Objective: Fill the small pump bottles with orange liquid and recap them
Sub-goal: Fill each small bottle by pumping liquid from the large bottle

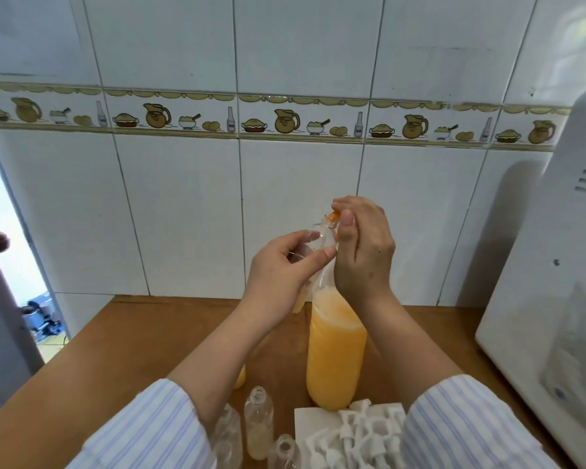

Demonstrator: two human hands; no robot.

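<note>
The orange cap (334, 216) is mostly hidden under the right hand's fingers (347, 218).

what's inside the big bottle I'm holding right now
The big bottle holds cloudy orange liquid with a foamy top, filling its lower body. Its clear neck looks empty. The left hand and right hand cover part of the neck and cap.

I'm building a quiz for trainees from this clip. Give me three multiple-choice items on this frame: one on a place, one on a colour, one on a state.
1. Where do the white pump tops lie?
A. On white paper near the big bottle's base
B. On the white appliance
C. On the wall

2. Colour of the big bottle's cap?
A. Blue
B. Orange
C. Black

3. The small bottle nearest the big one is:
A. Capped
B. Open-topped
C. Lying down

Answers: A, they rest on paper; B, orange shows at the right hand grip; B, its neck is bare.
</note>
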